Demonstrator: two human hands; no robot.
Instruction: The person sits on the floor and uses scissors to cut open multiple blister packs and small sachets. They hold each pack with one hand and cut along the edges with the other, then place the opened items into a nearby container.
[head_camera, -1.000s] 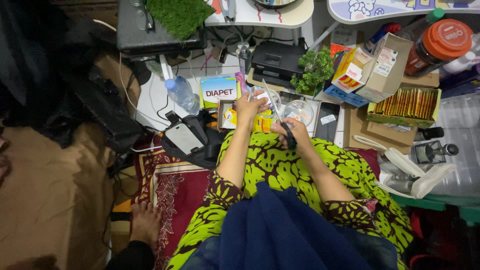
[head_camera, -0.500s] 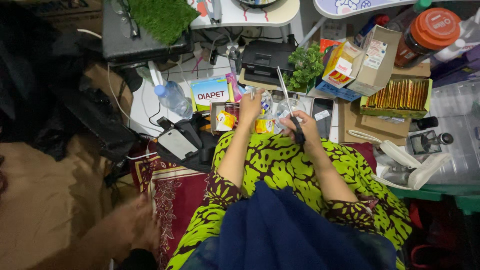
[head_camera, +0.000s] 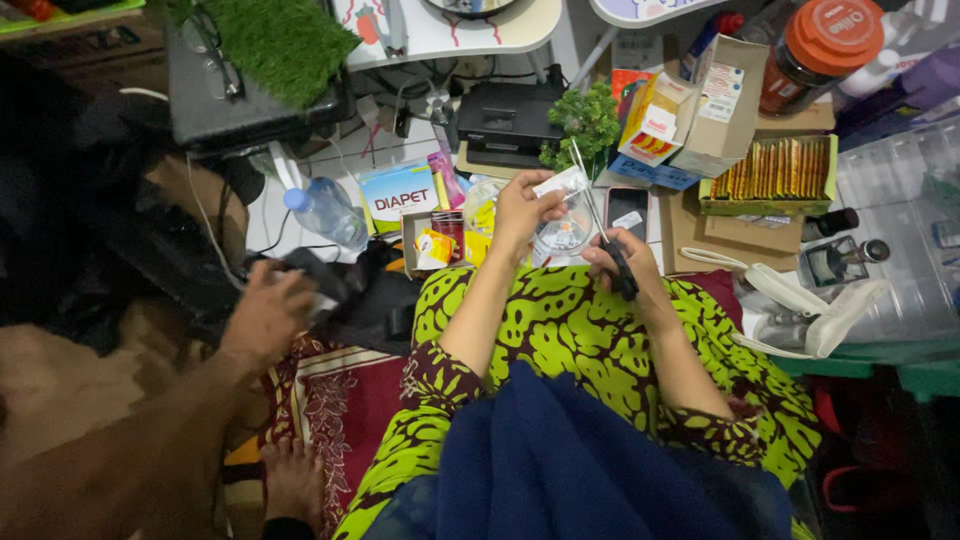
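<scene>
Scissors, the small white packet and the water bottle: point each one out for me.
scissors (head_camera: 606, 240), head view, on the blades above the black handle.
small white packet (head_camera: 560, 183), head view, on its middle above the left thumb.
water bottle (head_camera: 328, 213), head view, on its clear body.

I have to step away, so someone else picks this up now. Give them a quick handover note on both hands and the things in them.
Left hand: fingers pinch a small white packet, held up over the lap.
Right hand: grips black-handled scissors, blades pointing up at the packet's edge.
Another person's hand reaches in at the left, beside the black bag.
Done: packet and scissors brought together.
Left: whether a cut has begun cannot be told.
</scene>
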